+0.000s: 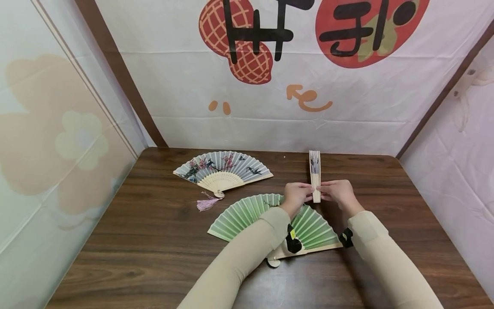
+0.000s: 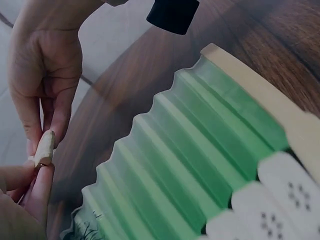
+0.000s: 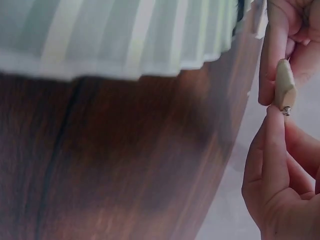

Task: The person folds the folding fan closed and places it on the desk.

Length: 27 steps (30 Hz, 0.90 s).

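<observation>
Between my two hands a folded fan (image 1: 315,176) points away from me, pleated cloth at its far end and pale ribs at the near end. My left hand (image 1: 296,195) pinches its lower part from the left side, and my right hand (image 1: 339,193) pinches it from the right. Both wrist views show the fan's pale tip (image 2: 45,148) between the fingertips of the two hands. A spread green fan (image 1: 247,214) lies below my left hand and forearm, partly hidden by them.
On the brown wooden table (image 1: 154,240), a spread grey-blue fan (image 1: 231,165) with painted blossoms lies at the back left. From its pivot trails a pink tassel (image 1: 208,202). A white printed curtain (image 1: 270,128) stands behind the table, with more cloth on both sides.
</observation>
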### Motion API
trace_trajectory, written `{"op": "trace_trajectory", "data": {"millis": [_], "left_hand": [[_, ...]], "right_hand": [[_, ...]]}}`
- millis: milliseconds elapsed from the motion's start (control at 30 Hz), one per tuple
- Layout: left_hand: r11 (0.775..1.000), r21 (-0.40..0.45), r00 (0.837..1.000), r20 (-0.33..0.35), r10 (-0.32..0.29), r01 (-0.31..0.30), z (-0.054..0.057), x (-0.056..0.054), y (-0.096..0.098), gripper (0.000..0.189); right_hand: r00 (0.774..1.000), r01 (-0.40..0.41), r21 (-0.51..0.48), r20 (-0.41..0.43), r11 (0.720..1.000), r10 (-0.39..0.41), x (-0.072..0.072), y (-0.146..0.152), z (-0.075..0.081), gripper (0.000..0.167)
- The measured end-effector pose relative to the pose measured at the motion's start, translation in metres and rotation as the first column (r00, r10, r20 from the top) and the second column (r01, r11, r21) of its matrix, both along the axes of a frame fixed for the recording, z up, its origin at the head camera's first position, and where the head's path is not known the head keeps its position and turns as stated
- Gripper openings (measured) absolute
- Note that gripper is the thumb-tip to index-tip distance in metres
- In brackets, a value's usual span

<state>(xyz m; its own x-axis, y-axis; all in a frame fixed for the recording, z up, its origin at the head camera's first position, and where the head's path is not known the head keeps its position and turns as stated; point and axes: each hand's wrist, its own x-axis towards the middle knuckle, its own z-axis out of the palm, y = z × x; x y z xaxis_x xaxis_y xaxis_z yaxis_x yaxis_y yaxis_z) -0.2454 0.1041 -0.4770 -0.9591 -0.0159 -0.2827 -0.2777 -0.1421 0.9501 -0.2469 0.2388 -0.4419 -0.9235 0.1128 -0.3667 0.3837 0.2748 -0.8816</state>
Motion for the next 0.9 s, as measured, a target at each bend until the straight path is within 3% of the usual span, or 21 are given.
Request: {"op": "trace_trajectory", "data": {"millis": [167,400,567,733,833,900], "left_hand": [[1.0,-0.006,1.0,0.018,0.019,-0.019,-0.003,-0.002,0.006,0.011],[0.996,-0.09,1.0,0.023,0.007,-0.004,-0.003,-0.005,0.008,0.009],[0.98,-0.198,1.0,0.016,-0.01,0.013,-0.004,-0.008,0.008,0.009],[0.952,-0.295,0.996,0.066,-0.059,0.076,-0.005,-0.016,0.007,0.014],[0.93,-0.347,0.992,0.077,-0.101,0.121,-0.019,-0.03,0.01,0.02],[0.934,-0.337,0.992,-0.005,-0.13,0.121,-0.059,-0.053,0.018,0.025]], "right_hand": [[0.999,0.024,0.042,0.035,0.999,-0.025,-0.006,0.004,-0.005,0.039],[0.999,0.036,0.038,0.026,0.999,-0.037,-0.009,0.004,-0.01,0.038],[0.999,0.046,0.016,-0.003,0.999,-0.046,-0.013,0.002,-0.015,0.036],[0.998,0.063,0.026,0.004,0.998,-0.063,-0.016,0.001,-0.02,0.033],[0.997,0.073,0.036,0.009,0.997,-0.074,-0.017,0.0,-0.021,0.033],[0.997,0.072,0.049,0.006,0.996,-0.073,-0.017,0.0,-0.021,0.032]]}}
